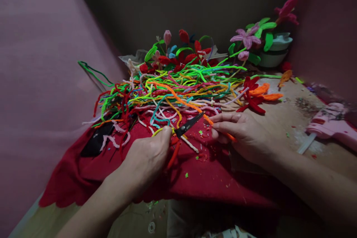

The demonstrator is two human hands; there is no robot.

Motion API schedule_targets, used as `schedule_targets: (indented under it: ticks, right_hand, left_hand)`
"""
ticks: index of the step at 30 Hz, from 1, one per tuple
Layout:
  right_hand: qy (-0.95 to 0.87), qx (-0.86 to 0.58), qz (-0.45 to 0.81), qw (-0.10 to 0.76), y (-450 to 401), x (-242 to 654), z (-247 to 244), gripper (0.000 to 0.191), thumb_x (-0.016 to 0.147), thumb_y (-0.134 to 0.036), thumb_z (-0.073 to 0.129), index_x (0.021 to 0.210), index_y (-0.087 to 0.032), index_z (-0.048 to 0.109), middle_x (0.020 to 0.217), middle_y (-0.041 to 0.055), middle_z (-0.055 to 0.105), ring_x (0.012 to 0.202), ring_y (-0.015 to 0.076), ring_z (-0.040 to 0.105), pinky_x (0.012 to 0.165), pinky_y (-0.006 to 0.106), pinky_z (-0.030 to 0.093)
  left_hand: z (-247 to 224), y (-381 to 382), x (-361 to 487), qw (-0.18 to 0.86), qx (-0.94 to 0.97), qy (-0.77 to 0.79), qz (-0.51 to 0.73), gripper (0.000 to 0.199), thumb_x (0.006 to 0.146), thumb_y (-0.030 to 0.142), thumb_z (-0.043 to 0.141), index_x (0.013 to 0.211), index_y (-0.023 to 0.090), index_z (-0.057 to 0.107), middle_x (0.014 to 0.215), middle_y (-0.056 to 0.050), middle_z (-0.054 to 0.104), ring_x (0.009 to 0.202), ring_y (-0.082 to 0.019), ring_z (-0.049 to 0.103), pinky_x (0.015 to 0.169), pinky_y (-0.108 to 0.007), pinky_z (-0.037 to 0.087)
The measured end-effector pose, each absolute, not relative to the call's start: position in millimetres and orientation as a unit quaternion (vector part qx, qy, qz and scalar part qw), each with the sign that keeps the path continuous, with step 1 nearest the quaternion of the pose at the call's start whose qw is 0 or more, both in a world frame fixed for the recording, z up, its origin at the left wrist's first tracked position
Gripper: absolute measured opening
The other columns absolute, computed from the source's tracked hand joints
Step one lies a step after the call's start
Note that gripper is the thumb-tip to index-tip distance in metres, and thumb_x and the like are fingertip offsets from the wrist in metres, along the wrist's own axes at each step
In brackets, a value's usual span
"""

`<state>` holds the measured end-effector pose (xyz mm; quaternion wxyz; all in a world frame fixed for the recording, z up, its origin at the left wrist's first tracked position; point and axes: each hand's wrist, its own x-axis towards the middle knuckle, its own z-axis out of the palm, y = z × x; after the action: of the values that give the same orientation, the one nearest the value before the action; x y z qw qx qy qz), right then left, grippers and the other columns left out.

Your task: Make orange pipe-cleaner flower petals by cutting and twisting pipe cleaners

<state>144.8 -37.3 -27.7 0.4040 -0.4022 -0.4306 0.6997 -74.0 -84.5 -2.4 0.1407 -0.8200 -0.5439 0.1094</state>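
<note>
Black-bladed scissors (190,124) are clamped in the left hand (152,153). 1 orange pipe cleaner (208,119) is pinched by the right hand (243,130) at the blade tips, above the red cloth (200,184).

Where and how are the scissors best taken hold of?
The scissors are probably best gripped at the handle end, from the left: the dark blades point up and right toward the orange strand; the left hand covers that end.
</note>
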Motion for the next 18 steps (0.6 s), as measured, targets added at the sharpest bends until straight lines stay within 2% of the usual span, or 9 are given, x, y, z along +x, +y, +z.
schedule_targets:
  ticks: [8,18]
  right_hand:
    - [-0.408,-0.390,0.715,0.413,-36.8,143.4,-25.8,0.009,0.064,-0.016,0.062,0.073,-0.014,0.061,0.055,0.0022,0.063,0.039,0.0066,0.041,0.040,0.022,0.025]
    - [-0.399,-0.380,0.733,0.400,-36.4,145.9,-25.2,0.006,0.063,-0.013,0.062,0.069,-0.013,0.060,0.051,0.0016,0.061,0.037,0.0059,0.040,0.039,0.021,0.026]
  left_hand:
    - [-0.3,-88.5,-69.7,0.121,-0.800,-0.577,0.113,0.014,0.082,0.014,0.034,0.075,0.019,0.044,0.054,0.001,0.051,0.050,-0.015,0.053,0.048,-0.025,0.033]
    - [0.3,-89.2,-64.3,0.115,-0.787,-0.598,0.101,0.019,0.082,0.012,0.031,0.071,0.019,0.044,0.052,0.000,0.045,0.053,-0.017,0.051,0.052,-0.027,0.035]
